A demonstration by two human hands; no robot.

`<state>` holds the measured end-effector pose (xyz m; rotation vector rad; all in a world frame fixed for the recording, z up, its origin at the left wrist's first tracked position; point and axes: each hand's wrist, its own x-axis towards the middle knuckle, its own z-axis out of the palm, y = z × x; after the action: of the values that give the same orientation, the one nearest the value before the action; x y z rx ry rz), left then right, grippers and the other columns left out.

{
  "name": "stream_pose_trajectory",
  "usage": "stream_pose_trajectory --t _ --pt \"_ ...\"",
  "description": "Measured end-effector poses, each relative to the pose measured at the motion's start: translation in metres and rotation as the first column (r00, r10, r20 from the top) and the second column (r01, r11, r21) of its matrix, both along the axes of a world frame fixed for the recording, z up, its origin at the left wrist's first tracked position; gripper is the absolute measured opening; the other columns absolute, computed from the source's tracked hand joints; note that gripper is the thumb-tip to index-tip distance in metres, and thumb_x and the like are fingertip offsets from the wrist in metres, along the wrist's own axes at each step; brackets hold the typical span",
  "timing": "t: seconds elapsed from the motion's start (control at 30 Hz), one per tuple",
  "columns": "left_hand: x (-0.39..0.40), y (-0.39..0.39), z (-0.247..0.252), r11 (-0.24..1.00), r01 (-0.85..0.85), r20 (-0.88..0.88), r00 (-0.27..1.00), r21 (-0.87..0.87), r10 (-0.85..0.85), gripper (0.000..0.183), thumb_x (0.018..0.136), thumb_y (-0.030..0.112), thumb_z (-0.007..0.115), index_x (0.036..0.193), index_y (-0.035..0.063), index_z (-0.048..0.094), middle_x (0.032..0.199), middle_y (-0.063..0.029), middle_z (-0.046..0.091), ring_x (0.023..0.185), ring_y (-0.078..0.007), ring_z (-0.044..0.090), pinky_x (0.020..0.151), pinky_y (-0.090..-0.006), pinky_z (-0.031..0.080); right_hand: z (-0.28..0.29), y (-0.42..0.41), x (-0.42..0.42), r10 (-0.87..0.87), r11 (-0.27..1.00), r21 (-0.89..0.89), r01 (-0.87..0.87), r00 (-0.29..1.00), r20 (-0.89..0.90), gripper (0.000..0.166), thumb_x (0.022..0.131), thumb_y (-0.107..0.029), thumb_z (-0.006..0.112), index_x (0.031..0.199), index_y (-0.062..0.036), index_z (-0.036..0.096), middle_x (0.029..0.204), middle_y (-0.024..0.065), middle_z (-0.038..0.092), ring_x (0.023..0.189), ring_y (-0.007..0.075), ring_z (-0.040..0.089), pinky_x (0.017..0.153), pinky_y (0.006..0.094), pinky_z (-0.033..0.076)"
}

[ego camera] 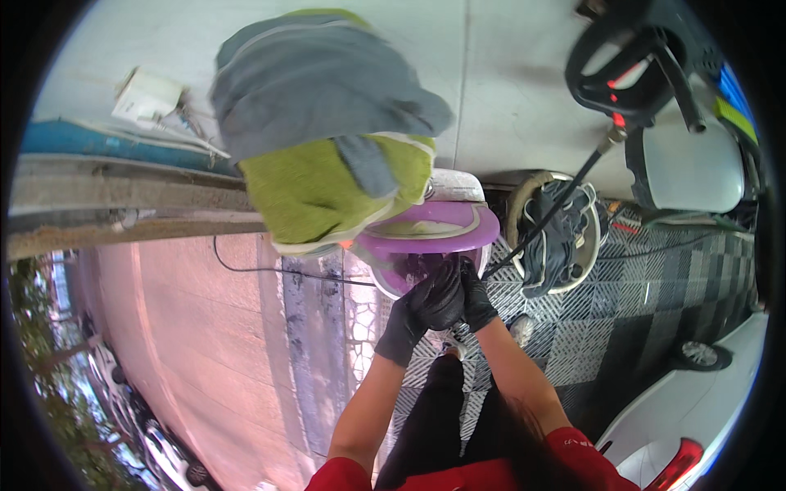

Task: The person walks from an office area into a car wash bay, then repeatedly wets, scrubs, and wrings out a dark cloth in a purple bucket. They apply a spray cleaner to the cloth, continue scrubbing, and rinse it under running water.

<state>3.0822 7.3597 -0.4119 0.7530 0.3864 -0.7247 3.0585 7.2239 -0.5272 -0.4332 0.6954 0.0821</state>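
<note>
Both of my hands wear black gloves and are together at the near rim of a small washing machine or spinner with a purple lid (pixel 485 228). My left hand (pixel 405 319) and my right hand (pixel 476 297) close on a dark bunched cloth (pixel 443 302) between them. The purple lid stands raised just beyond my fingers, over a purple opening partly hidden by my hands. Grey and green towels (pixel 331 92) hang in a pile above and left of the lid.
A white bucket (pixel 591 258) of dark cloths stands right of the machine on grey floor tiles. A black hose (pixel 552 212) runs from a pressure washer (pixel 620 67) at upper right. A white car (pixel 706 393) is at lower right, a ledge (pixel 123 190) at left.
</note>
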Motion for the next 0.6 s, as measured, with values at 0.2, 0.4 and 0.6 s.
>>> stream_pose_trajectory --t 0.2,0.4,0.6 --pt "0.018 0.012 -0.012 0.999 0.011 -0.209 0.978 -0.047 -0.020 0.043 0.090 0.021 0.034 0.126 -0.0011 0.042 0.127 -0.0125 0.047 0.114 -0.0235 0.047 0.102 -0.0348 0.033 0.043 -0.010 -0.006 0.184 0.903 0.384 -0.192 0.981 0.058 0.040 0.084 -0.009 0.060 0.120 -0.0033 0.045 0.106 0.0092 0.057 0.092 0.0177 0.058 0.079 0.0264 0.050" --pt "0.030 -0.002 -0.003 0.991 -0.083 -0.310 0.950 -0.109 0.045 0.037 0.089 0.026 0.047 0.118 0.0034 0.049 0.115 -0.0121 0.054 0.101 -0.0270 0.055 0.092 -0.0420 0.043 0.072 0.003 0.013 0.249 0.938 -0.293 -0.182 0.946 0.209 0.028 0.083 -0.006 0.058 0.111 -0.0020 0.052 0.098 0.0085 0.060 0.088 0.0175 0.059 0.077 0.0265 0.051" --pt "0.030 0.000 -0.009 0.926 0.053 -0.283 0.944 -0.375 -0.168 0.053 0.085 0.044 0.044 0.125 0.0102 0.041 0.121 -0.0121 0.049 0.108 -0.0285 0.050 0.093 -0.0453 0.039 0.112 0.041 0.015 0.010 0.986 0.152 -0.064 0.944 0.331 0.026 0.083 -0.005 0.053 0.109 0.0000 0.053 0.095 0.0098 0.060 0.087 0.0171 0.059 0.078 0.0258 0.050"
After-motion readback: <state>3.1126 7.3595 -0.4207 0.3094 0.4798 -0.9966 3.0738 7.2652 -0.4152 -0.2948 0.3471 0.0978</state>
